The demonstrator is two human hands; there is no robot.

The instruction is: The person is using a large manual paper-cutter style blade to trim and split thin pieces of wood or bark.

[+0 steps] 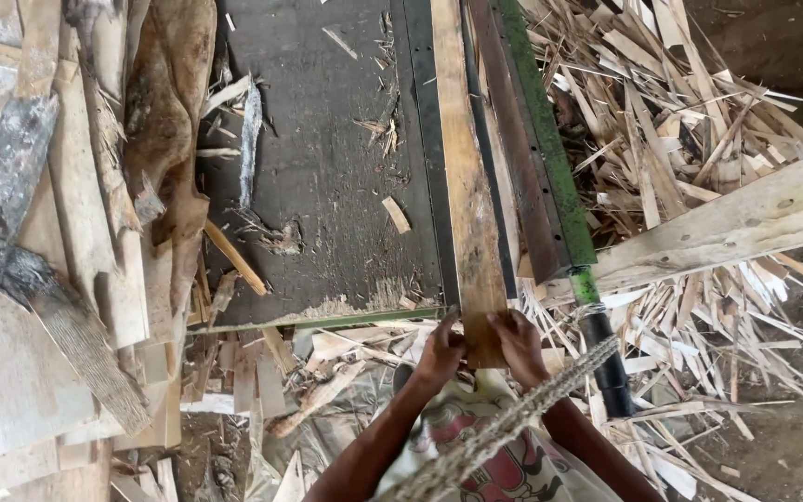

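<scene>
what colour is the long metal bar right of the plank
Green, black at its near end; the metal bar shows in the head view.

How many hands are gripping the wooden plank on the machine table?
2. The left hand grips the wooden plank at its near end from the left; the right hand grips it from the right.

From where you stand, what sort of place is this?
Probably a rough woodworking or sawmill shed: both hands, left hand and right hand, hold a wooden plank on a dark worktable, beside heaps of offcut strips.
</scene>
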